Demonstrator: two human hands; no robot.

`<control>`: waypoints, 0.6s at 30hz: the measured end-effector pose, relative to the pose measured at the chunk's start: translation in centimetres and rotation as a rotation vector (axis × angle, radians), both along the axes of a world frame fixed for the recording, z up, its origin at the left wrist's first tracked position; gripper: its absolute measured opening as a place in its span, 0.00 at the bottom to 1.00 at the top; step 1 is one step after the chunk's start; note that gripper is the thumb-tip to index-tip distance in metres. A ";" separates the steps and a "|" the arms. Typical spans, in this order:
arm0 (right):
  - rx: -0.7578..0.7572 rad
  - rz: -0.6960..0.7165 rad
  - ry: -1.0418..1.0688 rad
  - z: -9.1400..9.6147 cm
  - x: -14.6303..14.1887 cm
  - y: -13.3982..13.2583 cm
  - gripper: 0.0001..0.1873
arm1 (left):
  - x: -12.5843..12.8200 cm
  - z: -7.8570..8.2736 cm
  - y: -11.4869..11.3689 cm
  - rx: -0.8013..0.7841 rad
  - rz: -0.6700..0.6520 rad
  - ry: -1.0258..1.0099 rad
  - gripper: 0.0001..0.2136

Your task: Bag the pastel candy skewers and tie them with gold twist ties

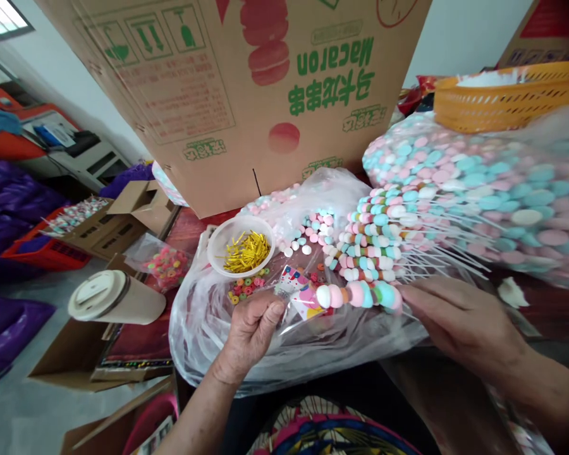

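The left hand (253, 325) pinched a printed clear bag (307, 304); the right hand (469, 322) gripped a candy skewer (356, 294) at its right end. The skewer lay nearly level between the 2 hands, above a plastic sheet (194, 344), its white end at the bag, whether inside could not be told. Steady alignment and light finger pressure appeared likeliest to prevent snagging.

Dark-red table (559, 314) | on it: plastic sheet (196, 338) | large carton (246, 120) | white scrap (512, 292)
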State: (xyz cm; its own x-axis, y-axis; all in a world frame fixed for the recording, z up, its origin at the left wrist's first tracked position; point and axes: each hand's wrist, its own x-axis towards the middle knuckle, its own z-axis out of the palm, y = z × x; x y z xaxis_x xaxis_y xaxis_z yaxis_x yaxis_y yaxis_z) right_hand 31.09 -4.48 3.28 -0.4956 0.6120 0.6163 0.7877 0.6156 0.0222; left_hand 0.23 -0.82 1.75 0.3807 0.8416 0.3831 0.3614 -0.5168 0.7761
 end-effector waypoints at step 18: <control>0.008 0.133 -0.087 1.6 -0.7 0.1 0.17 | 0.0 1.7 0.8 -0.287 -0.237 0.155 0.22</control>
State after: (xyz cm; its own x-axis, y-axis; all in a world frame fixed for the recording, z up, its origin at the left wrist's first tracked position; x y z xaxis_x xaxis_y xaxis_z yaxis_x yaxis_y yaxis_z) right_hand 30.37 -4.38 4.85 -0.6237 0.5329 0.5718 0.6944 0.7137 0.0923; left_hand 0.27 -0.04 3.49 0.6118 0.7881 0.0686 0.3820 -0.3702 0.8467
